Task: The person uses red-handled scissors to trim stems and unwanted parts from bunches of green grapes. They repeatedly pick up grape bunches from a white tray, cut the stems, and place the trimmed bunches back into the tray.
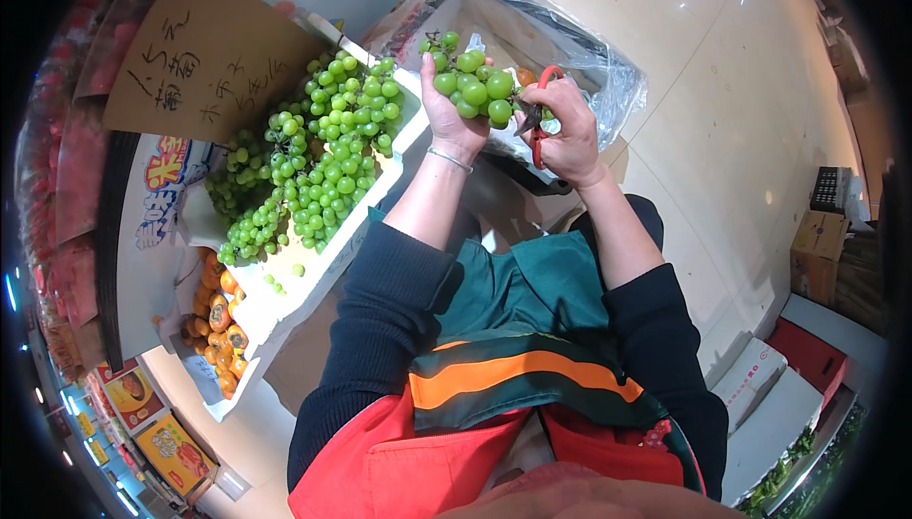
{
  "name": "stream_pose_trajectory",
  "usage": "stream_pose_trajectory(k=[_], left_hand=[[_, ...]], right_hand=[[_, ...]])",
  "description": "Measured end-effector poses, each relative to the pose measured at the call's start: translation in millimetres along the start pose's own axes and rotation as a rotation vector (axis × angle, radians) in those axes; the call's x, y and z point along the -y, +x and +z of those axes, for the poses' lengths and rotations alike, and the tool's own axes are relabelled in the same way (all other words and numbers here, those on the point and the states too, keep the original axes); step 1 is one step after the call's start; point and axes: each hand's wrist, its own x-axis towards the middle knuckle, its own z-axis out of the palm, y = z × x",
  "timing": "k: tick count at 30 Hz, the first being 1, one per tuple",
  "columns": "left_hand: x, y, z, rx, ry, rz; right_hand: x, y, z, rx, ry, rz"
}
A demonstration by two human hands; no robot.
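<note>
My left hand is closed around a bunch of green grapes, held up over a bin lined with clear plastic. Close by on the right, my right hand grips a pair of scissors with red handles. The dark blades reach toward the right end of the bunch; whether they touch a stem I cannot tell. More green grapes lie heaped in a white foam box to my left, with a few loose ones near its front.
Orange persimmons sit at the near end of the stand on the left. A handwritten cardboard sign leans behind the grapes. Cardboard boxes and white cartons stand along the right side. Pale tiles cover the floor.
</note>
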Motion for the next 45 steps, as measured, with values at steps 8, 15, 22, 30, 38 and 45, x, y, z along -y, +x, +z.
stream_pose_trajectory(k=[8,15,22,30,38,45], left_hand=[[-10.1,8.3,-8.0,0.213,-0.231,-0.11],[-11.0,9.5,-8.5,0.606,-0.452,-0.322],[0.7,15.3,-12.8,0.273,-0.344,-0.109],[15.6,15.1,-7.3,0.132,-0.192,-0.066],[13.9,15.5,-11.3,0.223,-0.301,-0.124],[12.0,18.1,-13.8,0.25,-0.33,-0.111]], right_hand=[[-44.4,-6.3,-13.8,-0.269,0.222,0.521],[-58.2,-10.1,-14.1,-0.142,0.331,0.716],[-16.6,-14.7,7.5,-0.023,0.608,0.535],[-5.4,-9.7,25.9,-0.173,0.643,0.558],[-5.1,-10.8,21.9,-0.13,0.655,0.579],[-9.8,-14.3,20.8,-0.118,0.55,0.543]])
